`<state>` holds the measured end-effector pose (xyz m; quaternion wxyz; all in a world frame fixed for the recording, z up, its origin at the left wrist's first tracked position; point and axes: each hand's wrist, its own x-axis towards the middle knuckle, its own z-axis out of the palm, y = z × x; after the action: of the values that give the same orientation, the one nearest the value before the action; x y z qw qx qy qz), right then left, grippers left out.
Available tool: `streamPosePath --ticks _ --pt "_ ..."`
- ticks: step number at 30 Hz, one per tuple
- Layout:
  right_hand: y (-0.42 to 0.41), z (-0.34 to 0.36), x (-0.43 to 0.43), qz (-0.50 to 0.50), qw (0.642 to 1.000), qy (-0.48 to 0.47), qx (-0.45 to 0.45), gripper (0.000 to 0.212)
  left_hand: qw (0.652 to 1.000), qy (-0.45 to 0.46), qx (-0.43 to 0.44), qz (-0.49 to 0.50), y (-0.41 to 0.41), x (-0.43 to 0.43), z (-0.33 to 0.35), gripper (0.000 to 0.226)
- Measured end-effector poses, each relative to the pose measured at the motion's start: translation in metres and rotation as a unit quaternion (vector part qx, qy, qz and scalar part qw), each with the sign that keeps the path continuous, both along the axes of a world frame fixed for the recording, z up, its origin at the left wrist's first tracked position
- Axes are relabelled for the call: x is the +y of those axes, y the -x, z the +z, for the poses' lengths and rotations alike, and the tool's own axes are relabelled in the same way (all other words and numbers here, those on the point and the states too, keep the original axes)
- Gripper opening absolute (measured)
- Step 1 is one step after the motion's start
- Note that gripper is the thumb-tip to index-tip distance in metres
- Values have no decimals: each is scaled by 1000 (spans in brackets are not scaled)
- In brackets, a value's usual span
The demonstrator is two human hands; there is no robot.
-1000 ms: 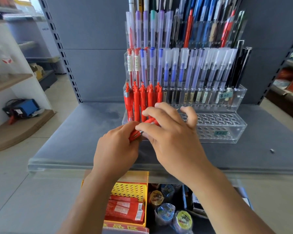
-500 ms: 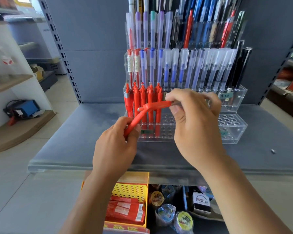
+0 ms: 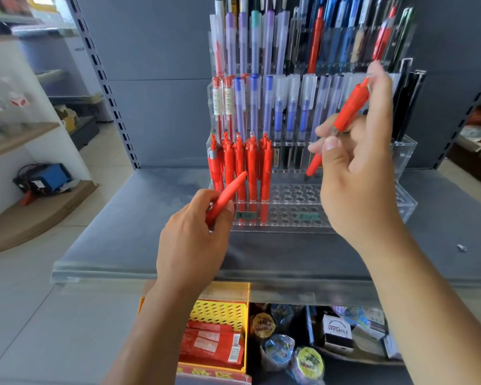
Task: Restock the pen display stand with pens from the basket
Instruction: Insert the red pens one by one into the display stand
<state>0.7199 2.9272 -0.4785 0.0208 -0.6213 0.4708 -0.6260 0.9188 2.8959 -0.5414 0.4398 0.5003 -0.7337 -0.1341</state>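
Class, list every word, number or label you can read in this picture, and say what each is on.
"VERSATILE": on the white box under the shelf.
Price tags on the pen stand: too blurred to read.
Labels on the red packets: too blurred.
Stickers on two clear pens: too small.

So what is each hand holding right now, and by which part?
The left hand grips a red pen by its lower end. The right hand pinches a second red pen near its middle, between thumb and fingertips.
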Motion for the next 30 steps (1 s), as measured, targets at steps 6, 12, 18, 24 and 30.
streamPosePath --ticks 6,12,18,24,30 --pt "-2 -1 -8 9 1000 -7 -24 71 1000 -2 -4 -1 0 0 0 23" --pt "-9 -5 -17 15 999 -4 -32 77 1000 -7 -5 -1 -1 -2 -2 20" --pt "-18 -8 -25 26 999 -9 -25 76 1000 -6 -6 -8 -2 -1 -1 23" --pt "-21 -11 -31 22 999 -39 -3 78 1000 -8 1 -16 -2 -1 -2 24" --pt "-20 -12 -32 6 999 -46 18 77 1000 -10 1 -18 -2 -3 -3 13"
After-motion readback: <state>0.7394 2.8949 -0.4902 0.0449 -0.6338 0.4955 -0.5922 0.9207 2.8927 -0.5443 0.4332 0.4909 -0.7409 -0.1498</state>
